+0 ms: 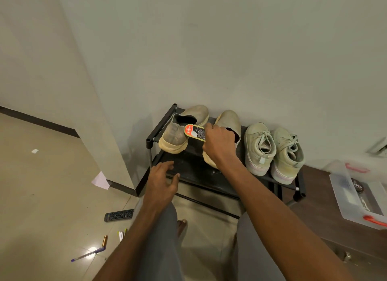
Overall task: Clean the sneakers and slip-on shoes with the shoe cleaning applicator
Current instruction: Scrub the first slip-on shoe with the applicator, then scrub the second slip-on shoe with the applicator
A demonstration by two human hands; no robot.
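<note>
One shoe cleaning applicator [195, 132] is in the picture. The right hand [218, 143] grips one end of it with curled fingers. It hangs between the two slip-on shoes, just above the top shelf of the shoe rack [151, 134], near the rack's left end.

The left hand [162, 180] holds nothing. Its fingers are spread and loose, close to the front edge of the rack. I cannot tell if it touches the edge.

What could go wrong? The left slip-on shoe [182, 130] sits at the left front corner, and its heel looks like it pokes past the edge. No hand holds it. I think a hard rub could push it off onto the floor. The right slip-on shoe [227, 132] is partly hidden under the right hand, so it could slide back to the wall when pressed. The rack looks thin and light, so a strong push may wobble it. The hand grips only the end of the applicator, so it might twist or slip out.

Now the count. Two slip-on shoes sit on the left half of the shelf. Two sneakers, the left sneaker [259, 147] and the right sneaker [288, 155], sit at the right end. That makes four shoes. One remote [119, 215] and one pen [88, 254] lie on the floor. One clear box [343, 188] sits to the right of the rack.
</note>
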